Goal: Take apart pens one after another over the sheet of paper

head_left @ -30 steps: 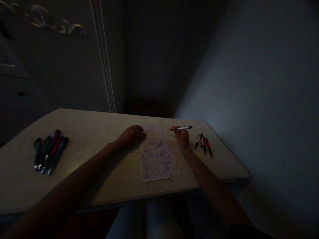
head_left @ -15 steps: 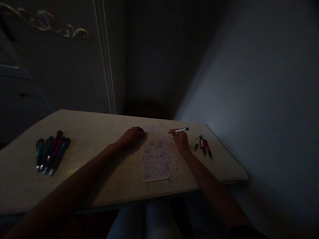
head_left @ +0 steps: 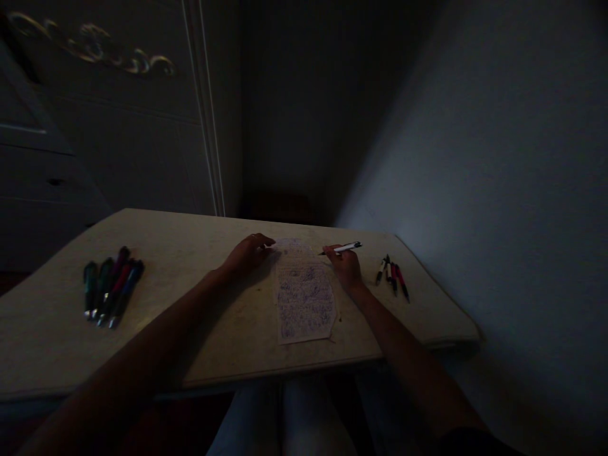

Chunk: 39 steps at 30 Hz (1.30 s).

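A sheet of paper covered in dense purple-blue scribbles lies on the pale table, with ragged, clipped corners. My left hand is at its upper left edge, fingers and thumb a little apart and nothing held; whether a fingertip touches the paper I cannot tell. A white pen with a dark clip end is pinched in my right hand, tilted with its tip pointing left over the sheet's upper right edge. Dim light hides whether the tip meets the paper.
Several coloured pens lie bunched at the table's left. More slim pens, white and red with black ends, lie right of my right hand. A wall borders the right side; a cabinet with scrolled trim stands behind left.
My left hand has drawn slightly left and back from the paper's edge, its fingers parting. The right hand keeps the pen almost in place. The whole view has shifted a little.
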Available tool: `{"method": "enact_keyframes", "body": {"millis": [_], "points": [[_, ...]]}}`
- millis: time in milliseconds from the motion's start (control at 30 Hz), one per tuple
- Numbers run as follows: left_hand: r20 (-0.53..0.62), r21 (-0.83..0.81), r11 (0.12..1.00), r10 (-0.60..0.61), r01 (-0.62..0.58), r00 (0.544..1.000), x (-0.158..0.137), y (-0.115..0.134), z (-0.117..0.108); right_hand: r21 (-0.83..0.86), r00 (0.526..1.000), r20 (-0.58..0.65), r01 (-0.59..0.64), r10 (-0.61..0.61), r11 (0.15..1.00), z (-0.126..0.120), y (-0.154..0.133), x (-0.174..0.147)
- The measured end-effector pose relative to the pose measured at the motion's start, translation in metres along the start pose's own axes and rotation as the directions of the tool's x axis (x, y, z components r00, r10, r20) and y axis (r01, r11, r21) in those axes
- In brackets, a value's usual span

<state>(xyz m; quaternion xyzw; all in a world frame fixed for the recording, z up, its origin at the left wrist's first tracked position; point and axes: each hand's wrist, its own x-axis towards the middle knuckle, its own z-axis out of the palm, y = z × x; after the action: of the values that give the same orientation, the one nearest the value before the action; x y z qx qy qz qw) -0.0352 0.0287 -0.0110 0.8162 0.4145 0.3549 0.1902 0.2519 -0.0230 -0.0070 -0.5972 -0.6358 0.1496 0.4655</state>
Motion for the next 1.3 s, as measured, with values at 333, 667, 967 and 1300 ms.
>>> {"method": "enact_keyframes", "body": {"millis": [333, 667, 967, 1300], "points": [[-0.212, 0.063, 0.984, -0.149, 0.165, 0.966, -0.002, 0.014, -0.013, 0.094, 0.999, -0.039, -0.014, 0.017, 0.995, 0.005, 0.007, 0.000], [-0.190, -0.060, 0.939, -0.344, 0.339, 0.920, -0.002, 0.022, -0.017, 0.128, 0.993, -0.098, -0.058, 0.071, 0.990, 0.005, 0.011, 0.007], [-0.233, -0.099, 0.941, -0.338, 0.323, 0.912, 0.004, 0.024, -0.022, 0.165, 0.990, -0.111, -0.067, 0.086, 0.984, 0.008, 0.018, 0.010], [-0.238, -0.142, 0.942, -0.332, 0.306, 0.913, 0.004, 0.011, -0.019, 0.164, 0.992, -0.096, -0.065, 0.082, 0.984, 0.006, 0.011, 0.010]]}}
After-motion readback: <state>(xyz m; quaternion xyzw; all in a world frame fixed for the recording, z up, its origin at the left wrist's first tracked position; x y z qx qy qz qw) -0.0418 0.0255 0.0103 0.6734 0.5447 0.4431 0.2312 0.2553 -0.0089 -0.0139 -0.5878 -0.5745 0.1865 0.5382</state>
